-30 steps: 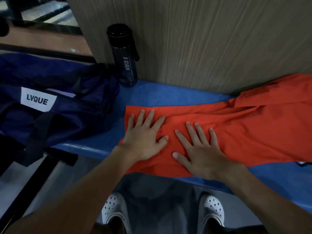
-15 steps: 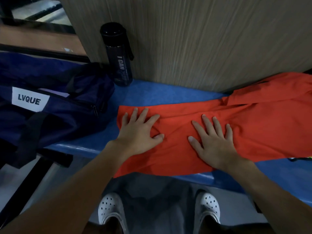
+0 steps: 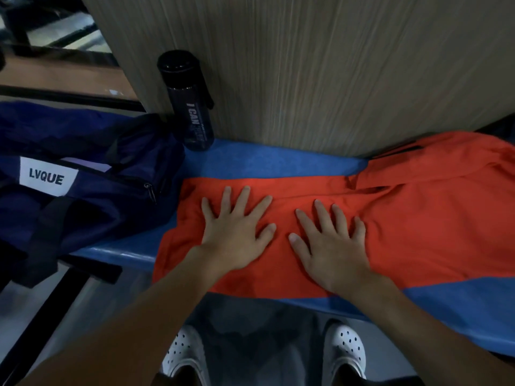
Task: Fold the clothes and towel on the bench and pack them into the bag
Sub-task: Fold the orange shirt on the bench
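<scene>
Pressing flat on the orange garment, the left hand and right hand lie side by side with fingers straight and spread apart, gripping nothing. The garment stretches along the blue tabletop, its near left corner drooping over the front edge. A navy bag labelled LVQUE sits just left of it, with a black bottle upright against the wooden wall.

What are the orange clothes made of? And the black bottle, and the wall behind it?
Orange garment: thin matte cloth, probably; it wrinkles softly. Black bottle: likely plastic, slightly shiny on its cap. Wall: wood-look panel with streaky grain, maybe laminate.
</scene>
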### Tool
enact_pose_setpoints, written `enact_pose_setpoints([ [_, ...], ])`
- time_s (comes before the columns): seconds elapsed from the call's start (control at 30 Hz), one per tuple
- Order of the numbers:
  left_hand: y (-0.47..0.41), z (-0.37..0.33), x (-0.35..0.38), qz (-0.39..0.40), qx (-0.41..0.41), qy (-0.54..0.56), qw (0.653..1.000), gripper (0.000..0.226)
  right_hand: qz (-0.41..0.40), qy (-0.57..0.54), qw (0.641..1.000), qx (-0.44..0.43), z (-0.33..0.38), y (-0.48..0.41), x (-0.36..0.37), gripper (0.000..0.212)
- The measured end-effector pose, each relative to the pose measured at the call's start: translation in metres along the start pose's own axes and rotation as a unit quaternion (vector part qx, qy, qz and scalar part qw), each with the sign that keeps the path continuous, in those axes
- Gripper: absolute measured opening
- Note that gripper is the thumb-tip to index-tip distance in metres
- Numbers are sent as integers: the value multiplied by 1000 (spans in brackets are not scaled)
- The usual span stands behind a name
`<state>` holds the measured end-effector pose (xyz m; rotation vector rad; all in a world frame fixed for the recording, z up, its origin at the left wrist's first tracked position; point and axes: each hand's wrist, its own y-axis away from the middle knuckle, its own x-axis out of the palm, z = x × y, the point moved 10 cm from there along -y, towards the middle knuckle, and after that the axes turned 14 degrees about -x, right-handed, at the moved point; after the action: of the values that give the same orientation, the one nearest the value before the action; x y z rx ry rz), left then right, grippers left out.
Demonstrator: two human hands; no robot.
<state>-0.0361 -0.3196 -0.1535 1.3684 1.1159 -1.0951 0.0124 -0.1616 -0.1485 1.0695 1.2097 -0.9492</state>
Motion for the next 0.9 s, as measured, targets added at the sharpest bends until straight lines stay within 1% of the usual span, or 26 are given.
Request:
enact_pose_setpoints([
  [0.07,-4,9,4,-11,5,-16,1000,69,-35,19,999,9,-18,3,-13,76],
  [0.17,-13,16,3,-20,27,-25,999,73,-9,7,999,40,-40,8,0,80],
  [0.3,-21,21,-2,-13,36,-32,999,79,-11,-15,998,65,-26,16,11,81],
  [0.37,-11,11,-13,-49,37,-20,998,80,-22,-18,998,61,-18,18,11,80],
  [0.4,-2,-2,-20,-78,54,-15,995,80,-34,-25,997,61,-20,18,7,79],
  [0.5,24,-51,-31,-148,138,-2,979,72,-84,1,995,56,-36,20,-12,68],
  [0.53,29,-62,-29,-149,155,2,977,70,-90,18,994,61,-44,23,-14,66],
  [0.57,31,-68,-22,-135,166,0,977,70,-77,23,994,75,-53,27,-12,67],
  [0.63,31,-70,-3,-87,169,-19,982,71,-41,2,993,114,-69,39,2,70],
  [0.7,30,-64,8,-55,163,-29,985,72,-25,-21,990,136,-70,48,11,66],
  [0.8,33,-60,7,-36,179,-51,982,74,-12,-50,986,156,-55,58,14,63],
  [0.87,38,-59,3,-34,191,-57,979,75,-4,-63,987,148,-43,63,16,63],
  [0.9,42,-63,-2,-46,198,-47,978,74,-19,-61,989,133,-39,66,13,63],
])
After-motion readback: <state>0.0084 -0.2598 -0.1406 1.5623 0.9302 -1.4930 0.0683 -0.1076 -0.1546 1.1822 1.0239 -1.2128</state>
